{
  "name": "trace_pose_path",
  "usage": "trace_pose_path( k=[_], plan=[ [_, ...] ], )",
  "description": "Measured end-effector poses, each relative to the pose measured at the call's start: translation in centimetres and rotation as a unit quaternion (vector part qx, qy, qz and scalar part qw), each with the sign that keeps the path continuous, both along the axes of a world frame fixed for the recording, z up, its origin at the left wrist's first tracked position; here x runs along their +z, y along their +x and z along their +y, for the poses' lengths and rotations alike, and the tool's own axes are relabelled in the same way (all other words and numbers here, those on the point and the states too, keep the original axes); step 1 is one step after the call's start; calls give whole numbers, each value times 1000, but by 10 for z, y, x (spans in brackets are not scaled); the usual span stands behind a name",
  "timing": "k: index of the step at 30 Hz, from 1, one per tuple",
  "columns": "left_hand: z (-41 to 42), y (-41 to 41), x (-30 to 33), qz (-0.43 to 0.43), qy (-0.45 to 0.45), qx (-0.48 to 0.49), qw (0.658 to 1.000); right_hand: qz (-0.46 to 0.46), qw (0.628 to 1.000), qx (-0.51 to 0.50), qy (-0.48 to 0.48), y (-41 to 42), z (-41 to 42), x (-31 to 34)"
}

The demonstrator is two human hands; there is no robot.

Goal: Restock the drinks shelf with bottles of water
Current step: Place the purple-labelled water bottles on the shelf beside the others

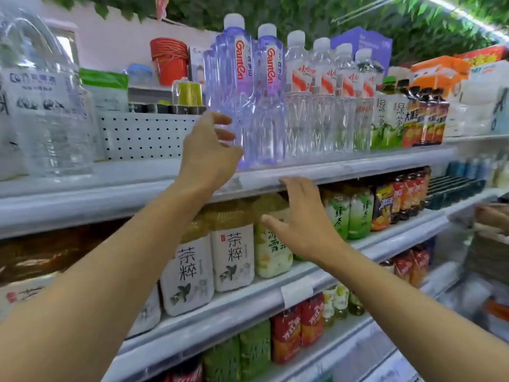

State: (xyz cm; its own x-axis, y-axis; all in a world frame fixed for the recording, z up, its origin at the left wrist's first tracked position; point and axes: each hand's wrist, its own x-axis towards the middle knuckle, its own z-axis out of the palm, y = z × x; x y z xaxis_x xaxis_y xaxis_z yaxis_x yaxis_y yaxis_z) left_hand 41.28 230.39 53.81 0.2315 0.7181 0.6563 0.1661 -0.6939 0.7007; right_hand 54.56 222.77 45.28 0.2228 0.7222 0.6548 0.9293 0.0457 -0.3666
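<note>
Bright, even light; warped, blurred edges.

Stack of red cups (pixel 168 59) at 11 o'clock, beside a white perforated panel (pixel 143 136). Green tea bottles (pixel 384 119) at 2 o'clock. Cream-labelled tea bottles (pixel 234 255) near centre. Red-labelled bottles (pixel 298 326) at 5 o'clock.

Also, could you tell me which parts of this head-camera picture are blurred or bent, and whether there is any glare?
In the head view, the large water jug at the left edge is smeared and stretched; the far right edge is blurred too; the shelf edge bows from wide-angle distortion; a bright light strip glares at top right; the purple Ganten bottles and both hands, left hand and right hand, stay fairly sharp.
</note>
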Motion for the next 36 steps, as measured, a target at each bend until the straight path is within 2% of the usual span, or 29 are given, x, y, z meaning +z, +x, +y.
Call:
trace_pose_path(
  k=[2,5,10,14,23,29,33,36],
  plan=[
    [-22,6,-23,25,-9,-61,998,6,999,-24,-20,8,-10,-15],
    [-43,24,-72,80,-67,-145,984,29,995,-48,-77,23,-31,-49],
    [-54,53,-163,195,-172,-202,944,74,979,-100,-159,55,-62,-120],
    [-59,79,-238,262,-247,-190,913,103,964,-99,-224,83,-84,-178],
    [-95,138,-395,340,-387,-153,843,173,918,-73,-348,161,-126,-311],
    [-132,162,-484,367,-417,-95,826,170,886,-47,-428,200,-154,-409],
    [-154,165,-545,385,-453,-82,800,176,862,-41,-473,213,-167,-471],
    [-162,161,-586,417,-444,-84,789,188,843,-39,-503,216,-170,-516]
  ],
)
